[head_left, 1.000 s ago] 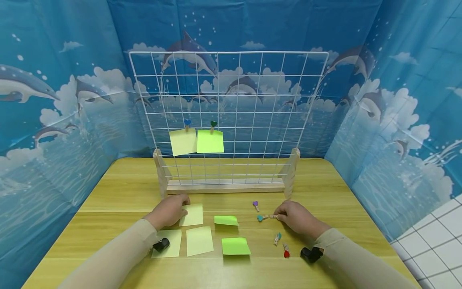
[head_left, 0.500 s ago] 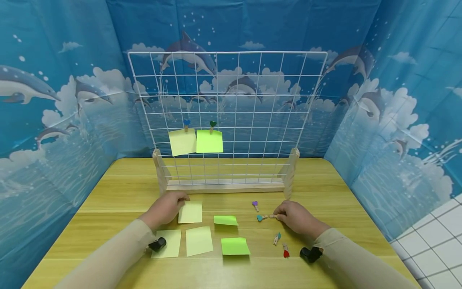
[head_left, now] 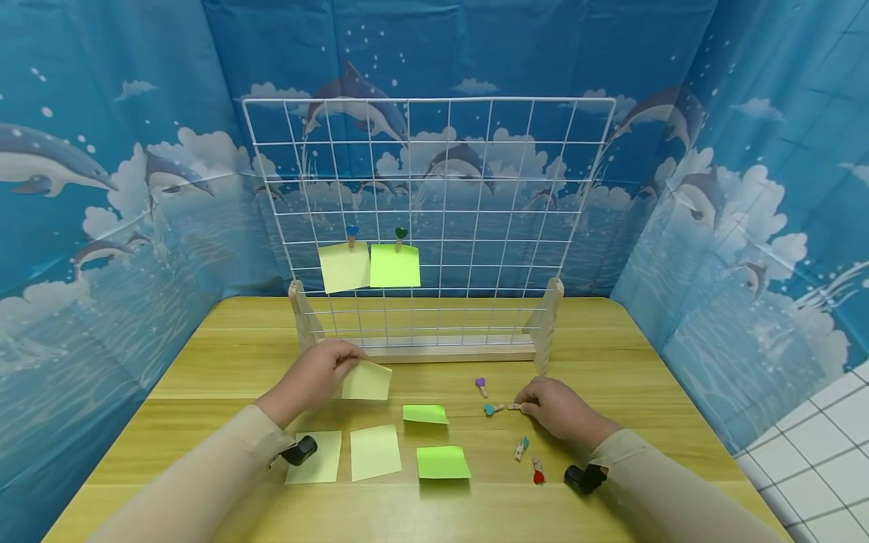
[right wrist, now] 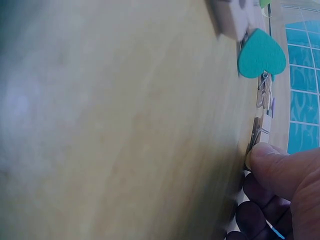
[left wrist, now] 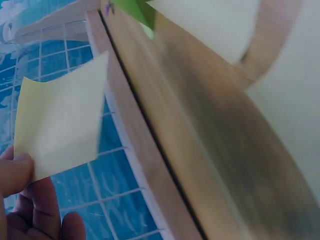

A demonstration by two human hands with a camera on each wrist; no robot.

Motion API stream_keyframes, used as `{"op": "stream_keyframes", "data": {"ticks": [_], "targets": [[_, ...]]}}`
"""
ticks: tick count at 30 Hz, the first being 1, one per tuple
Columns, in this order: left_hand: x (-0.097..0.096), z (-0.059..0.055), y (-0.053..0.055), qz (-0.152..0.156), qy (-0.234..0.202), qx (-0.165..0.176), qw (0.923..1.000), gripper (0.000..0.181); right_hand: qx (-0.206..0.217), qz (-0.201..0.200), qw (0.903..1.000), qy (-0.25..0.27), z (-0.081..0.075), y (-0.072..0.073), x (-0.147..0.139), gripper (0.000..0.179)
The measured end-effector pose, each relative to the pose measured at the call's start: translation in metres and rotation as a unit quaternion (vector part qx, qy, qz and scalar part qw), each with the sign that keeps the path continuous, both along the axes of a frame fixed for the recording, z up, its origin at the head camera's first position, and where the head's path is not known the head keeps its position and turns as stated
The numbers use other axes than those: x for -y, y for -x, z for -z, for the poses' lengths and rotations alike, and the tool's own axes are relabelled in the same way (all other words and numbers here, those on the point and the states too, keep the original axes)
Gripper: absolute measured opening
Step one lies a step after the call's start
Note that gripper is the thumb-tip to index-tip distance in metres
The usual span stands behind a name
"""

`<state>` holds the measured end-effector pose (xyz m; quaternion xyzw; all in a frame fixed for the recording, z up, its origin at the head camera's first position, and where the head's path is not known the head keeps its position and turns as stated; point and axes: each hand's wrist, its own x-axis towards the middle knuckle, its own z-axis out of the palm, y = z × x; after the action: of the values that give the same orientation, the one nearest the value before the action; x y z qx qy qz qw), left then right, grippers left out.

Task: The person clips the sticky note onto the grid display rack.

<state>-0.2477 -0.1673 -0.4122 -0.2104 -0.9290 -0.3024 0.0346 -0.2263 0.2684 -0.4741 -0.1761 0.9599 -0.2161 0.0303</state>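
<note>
My left hand (head_left: 317,381) pinches a pale yellow sticky note (head_left: 368,381) by one corner, just in front of the rack's wooden base. In the left wrist view the thumb and a finger grip that same note (left wrist: 62,117), which bends slightly and stands off the table. On the right, my other hand (head_left: 558,407) pinches a small wooden clothespin (head_left: 514,406) low at the tabletop. Its pale wooden end (right wrist: 264,130) sticks out past the thumb in the right wrist view; the rest is hidden by the fingers. Close beside it lies a clothespin with a teal heart (head_left: 489,410).
A white wire grid rack (head_left: 424,353) stands behind, holding a yellow note (head_left: 345,267) and a green note (head_left: 396,267) under heart clothespins. Two yellow notes (head_left: 376,453) and two green notes (head_left: 443,462) lie in front. Purple (head_left: 480,384), red (head_left: 538,472) and another teal clothespin (head_left: 521,448) lie right.
My left hand has lifted the yellow note off the table and moved it toward the rack and slightly right. The right hand has kept its place on the clothespin.
</note>
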Motion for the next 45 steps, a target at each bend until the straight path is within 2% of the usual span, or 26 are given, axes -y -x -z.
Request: {"op": "stream_keyframes", "data": {"ticks": [3,7,16,23,32,38,45], "targets": [[-0.006,-0.009,-0.001,0.010,0.001,-0.027,0.9996,0.019,0.003,0.003,1.0000,-0.003,0.000,0.000,0.001,0.011],[-0.014,-0.022,-0.004,0.026,-0.003,-0.044,0.9987,0.019,0.006,0.007,0.9999,-0.007,0.001,0.000,0.001,0.011],[-0.033,-0.053,-0.012,0.039,-0.045,-0.029,0.9978,0.023,0.010,0.015,0.9998,-0.012,0.002,0.000,0.002,0.010],[-0.047,-0.074,-0.012,0.047,-0.065,-0.054,0.9953,0.011,0.016,0.017,0.9997,-0.013,0.000,0.000,0.002,0.010],[-0.065,-0.101,-0.008,0.058,-0.082,-0.105,0.9894,0.017,0.016,0.016,0.9996,-0.016,0.002,0.002,0.002,0.010],[-0.075,-0.112,-0.002,0.055,-0.082,-0.128,0.9868,0.016,0.015,0.016,0.9997,-0.013,0.002,0.002,0.002,0.010],[-0.084,-0.123,0.012,0.033,-0.068,-0.122,0.9897,0.019,0.004,0.012,0.9999,-0.011,0.005,0.003,0.000,0.010]]}}
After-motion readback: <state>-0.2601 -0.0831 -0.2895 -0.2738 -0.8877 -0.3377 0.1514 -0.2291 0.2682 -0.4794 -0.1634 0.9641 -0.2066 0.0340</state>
